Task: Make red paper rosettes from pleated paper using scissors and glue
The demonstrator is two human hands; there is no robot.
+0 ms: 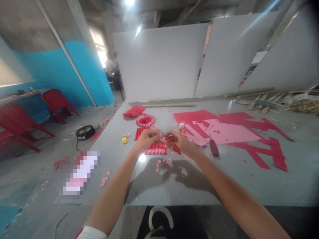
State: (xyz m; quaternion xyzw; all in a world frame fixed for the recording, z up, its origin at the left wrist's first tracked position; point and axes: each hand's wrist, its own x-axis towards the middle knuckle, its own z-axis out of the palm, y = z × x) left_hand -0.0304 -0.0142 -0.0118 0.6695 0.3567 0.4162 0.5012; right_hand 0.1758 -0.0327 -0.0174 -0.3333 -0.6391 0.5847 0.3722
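Gripping the scissors point(173, 146) by their orange handles, the right hand point(181, 142) is closed, to the right of and nearer the body than the paper rosette point(145, 121), with the blades pointing toward the other hand. The left hand point(147, 138), just on the near side of the rosette, has thumb and fingers pinched together, apparently on a bit of pink paper point(161, 138); blur hides its exact edge. Both hands meet close together, probably so the paper stays steady right at the blades. Their shadow falls on the table point(189, 191) nearer the body than the rosette, which suggests they are lifted off it.

Below the fingers, on the near side of the rosette, shows a pleated strip point(156, 150): red, sharply folded, with a pale pink zigzag border. Whether it lies flat or is held too, I cannot tell. The rosette has the same red folds and pink rim, spread into a circle. The glue stick point(181, 127) is right of the rosette and its likely yellow cap point(125, 140) to the near left, perhaps left off for quick use. Pink scraps point(163, 163) lie nearer than the rosette.
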